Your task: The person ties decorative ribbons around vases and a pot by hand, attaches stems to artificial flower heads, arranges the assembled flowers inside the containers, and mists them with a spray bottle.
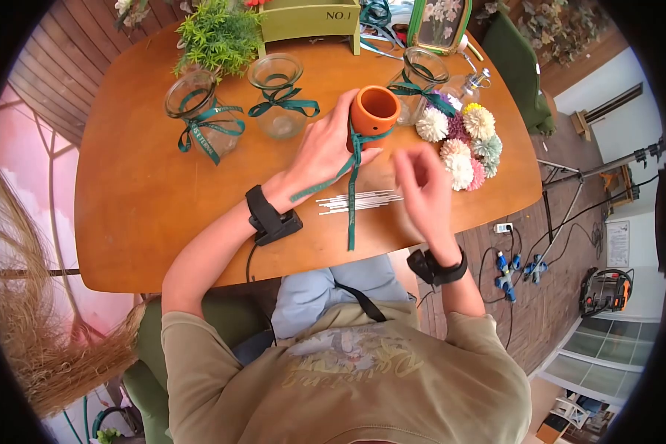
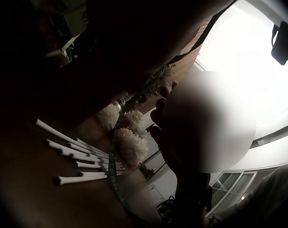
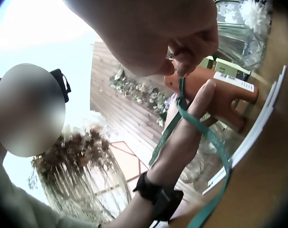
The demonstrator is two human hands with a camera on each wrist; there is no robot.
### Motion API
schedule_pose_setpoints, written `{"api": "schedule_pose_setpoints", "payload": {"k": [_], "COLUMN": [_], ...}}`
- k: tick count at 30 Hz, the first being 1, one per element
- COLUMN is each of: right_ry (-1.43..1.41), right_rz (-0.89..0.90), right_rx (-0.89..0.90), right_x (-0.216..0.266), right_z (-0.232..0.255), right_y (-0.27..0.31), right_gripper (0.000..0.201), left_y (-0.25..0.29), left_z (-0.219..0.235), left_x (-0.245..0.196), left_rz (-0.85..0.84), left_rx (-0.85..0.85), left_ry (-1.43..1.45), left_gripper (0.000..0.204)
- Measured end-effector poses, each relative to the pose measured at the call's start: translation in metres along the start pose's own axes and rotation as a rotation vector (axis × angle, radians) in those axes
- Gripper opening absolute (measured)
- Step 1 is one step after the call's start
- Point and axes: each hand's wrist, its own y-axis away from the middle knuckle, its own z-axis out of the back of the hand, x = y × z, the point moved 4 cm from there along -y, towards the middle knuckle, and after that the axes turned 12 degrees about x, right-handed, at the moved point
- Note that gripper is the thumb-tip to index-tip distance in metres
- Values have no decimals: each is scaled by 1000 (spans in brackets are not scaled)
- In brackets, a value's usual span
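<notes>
My left hand point(image 1: 324, 148) grips an orange terracotta pot point(image 1: 376, 111), its open mouth facing up. A dark green printed ribbon point(image 1: 352, 194) is tied round the pot, and its two tails hang loose over the table. In the right wrist view the pot point(image 3: 225, 90) shows a white barcode label and a notched base, with a left finger stretched along its side. Beside the pot, slightly blurred, my right hand point(image 1: 426, 189) has its thumb and fingers curled, with a gap to the ribbon in the head view. The left wrist view is dark.
White sticks point(image 1: 362, 200) lie near the table's front edge. Pompom flowers point(image 1: 462, 140) sit at the right. Ribbon-tied glass vases point(image 1: 277, 111) stand behind, with a green plant point(image 1: 218, 37), a green wooden box point(image 1: 311, 21) and a spray bottle point(image 1: 470, 85).
</notes>
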Motion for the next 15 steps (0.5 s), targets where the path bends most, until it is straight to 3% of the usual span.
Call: {"api": "schedule_pose_setpoints", "payload": {"k": [2,9,12,15], "right_ry": [-66,-90,24,133], "right_rz": [19,44,-15,157], "right_rx": [-53,22,-16,-297], "right_x": [-1,-13,-12,10], "right_z": [7,12,27,65], "right_y": [-21,-46,-44,-37], "right_gripper": [21,18,15,11], "left_y": [1,1,0,0], "left_z": [1,2,0,-2], "left_x": [-4,-7,0,2], "left_rz": [24,117,78,27], "left_rx": [2,27,19,5], "left_ry": [-3,54,-2,-38], "left_gripper": [89,90,93,96]}}
